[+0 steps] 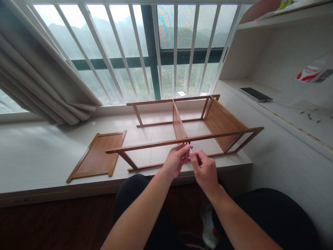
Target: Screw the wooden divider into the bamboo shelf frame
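Note:
A partly built wooden shelf frame [221, 135] lies on its side on the white window ledge [39, 152]. My left hand [177, 159] and my right hand [205, 170] meet just below the frame's near rail, at its middle divider [178, 125]. Both pinch a small metal tool [190, 149], thin and silvery, whose tip touches the rail. Which hand carries it mainly I cannot tell. A loose wooden panel [100, 154] lies flat on the ledge to the left of the frame.
A grey curtain [39, 69] hangs at the left over a barred window [145, 48]. On the white desk at the right lie a dark phone [255, 94], several small screws [309, 116] and a red-and-white packet [313, 73]. My dark-clad knees fill the bottom.

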Tool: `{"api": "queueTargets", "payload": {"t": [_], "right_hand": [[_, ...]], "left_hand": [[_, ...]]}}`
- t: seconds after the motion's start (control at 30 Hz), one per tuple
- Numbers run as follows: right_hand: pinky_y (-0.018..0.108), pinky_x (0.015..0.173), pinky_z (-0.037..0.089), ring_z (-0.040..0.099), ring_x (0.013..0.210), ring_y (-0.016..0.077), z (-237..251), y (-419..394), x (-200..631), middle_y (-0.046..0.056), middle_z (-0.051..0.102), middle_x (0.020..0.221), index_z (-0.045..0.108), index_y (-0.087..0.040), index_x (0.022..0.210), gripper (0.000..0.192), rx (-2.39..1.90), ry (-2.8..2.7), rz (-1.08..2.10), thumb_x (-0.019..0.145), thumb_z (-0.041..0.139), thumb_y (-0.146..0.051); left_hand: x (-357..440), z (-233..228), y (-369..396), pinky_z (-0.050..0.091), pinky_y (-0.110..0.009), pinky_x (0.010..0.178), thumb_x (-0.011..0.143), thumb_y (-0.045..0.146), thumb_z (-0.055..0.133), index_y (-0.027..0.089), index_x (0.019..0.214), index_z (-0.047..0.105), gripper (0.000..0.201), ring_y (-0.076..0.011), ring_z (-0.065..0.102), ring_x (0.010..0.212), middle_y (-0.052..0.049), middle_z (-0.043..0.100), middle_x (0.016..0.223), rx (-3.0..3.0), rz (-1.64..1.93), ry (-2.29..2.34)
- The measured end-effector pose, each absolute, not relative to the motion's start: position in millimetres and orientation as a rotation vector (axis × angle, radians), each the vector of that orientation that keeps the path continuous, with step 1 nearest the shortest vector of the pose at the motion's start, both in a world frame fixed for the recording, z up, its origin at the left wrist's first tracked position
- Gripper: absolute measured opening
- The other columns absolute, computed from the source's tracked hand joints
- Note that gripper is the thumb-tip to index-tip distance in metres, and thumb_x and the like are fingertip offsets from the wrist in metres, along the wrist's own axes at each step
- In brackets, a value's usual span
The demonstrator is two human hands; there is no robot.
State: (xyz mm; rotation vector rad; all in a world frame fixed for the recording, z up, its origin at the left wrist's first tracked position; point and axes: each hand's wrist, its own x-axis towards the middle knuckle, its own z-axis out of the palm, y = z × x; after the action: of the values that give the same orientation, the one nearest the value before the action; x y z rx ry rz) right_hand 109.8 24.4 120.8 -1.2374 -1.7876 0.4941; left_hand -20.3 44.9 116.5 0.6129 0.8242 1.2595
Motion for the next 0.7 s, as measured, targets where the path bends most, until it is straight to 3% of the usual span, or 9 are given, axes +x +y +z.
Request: {"api": "queueTargets", "payload": {"t": [0.17, 0.3, 0.5, 0.7], "right_hand": [[0.025, 0.059, 0.034, 0.052, 0.056, 0.0148, 125, 26, 109, -0.001, 0.057, 0.059, 0.061, -0.021, 0.080, 0.031, -1.271, -1.826, 0.437, 0.096, 0.047, -0.043], [0.025, 0.057, 0.033, 0.048, 0.055, 0.0134, 124, 26, 108, -0.002, 0.052, 0.058, 0.059, -0.021, 0.078, 0.031, -1.200, -1.768, 0.599, 0.097, 0.045, -0.041], [0.023, 0.046, 0.030, 0.038, 0.046, 0.0102, 119, 24, 97, -0.005, 0.042, 0.050, 0.057, -0.020, 0.075, 0.036, -0.957, -1.329, 1.211, 0.098, 0.042, -0.043], [0.021, 0.038, 0.024, 0.027, 0.039, 0.0081, 119, 17, 85, -0.007, 0.042, 0.049, 0.059, -0.020, 0.085, 0.027, -0.554, -0.672, 1.914, 0.096, 0.044, -0.039]], "left_hand": [[-20, 113, 47, 0.045, -0.024, 0.062, 0.070, 0.038, 0.081, 0.013, 0.087, 0.073, 0.031, -0.0104, 0.054, 0.066, 0.000, 0.056, 0.070, 0.612, 1.265, 0.807], [-20, 113, 47, 0.046, -0.023, 0.062, 0.071, 0.038, 0.080, 0.013, 0.084, 0.072, 0.029, -0.0100, 0.054, 0.066, 0.000, 0.055, 0.069, 0.622, 1.279, 0.797], [-20, 115, 47, 0.041, -0.019, 0.053, 0.071, 0.040, 0.080, 0.013, 0.081, 0.068, 0.031, -0.0073, 0.049, 0.054, 0.003, 0.051, 0.059, 0.634, 1.272, 0.794], [-18, 122, 46, 0.038, -0.020, 0.047, 0.068, 0.040, 0.082, 0.015, 0.070, 0.060, 0.034, -0.0077, 0.051, 0.047, 0.003, 0.054, 0.056, 0.604, 1.259, 0.830]]}}
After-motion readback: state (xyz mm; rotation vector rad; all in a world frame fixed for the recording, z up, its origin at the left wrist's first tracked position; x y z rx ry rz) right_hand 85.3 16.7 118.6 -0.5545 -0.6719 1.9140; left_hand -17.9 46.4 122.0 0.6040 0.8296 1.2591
